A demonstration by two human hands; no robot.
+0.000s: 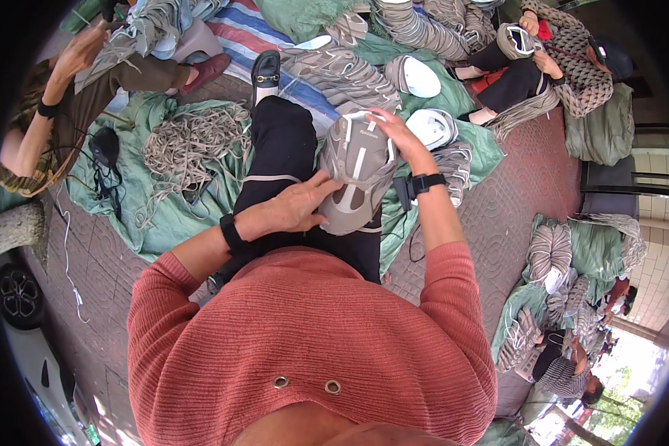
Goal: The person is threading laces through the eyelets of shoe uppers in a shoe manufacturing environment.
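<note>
Head view: grey shoe upper [357, 175] with white straps sits on the person's lap, over black trousers [279, 149]. Left hand [293, 208] rests on its lower left side, grip pressed flat against the fabric, thumb underneath. Right hand [394, 134] at the top edge, fingers pinching the rim near the white lining. Pile of grey laces [189, 145] lies on green tarp [163, 215] just left of the leg. More stacked uppers [342, 70] ahead.
</note>
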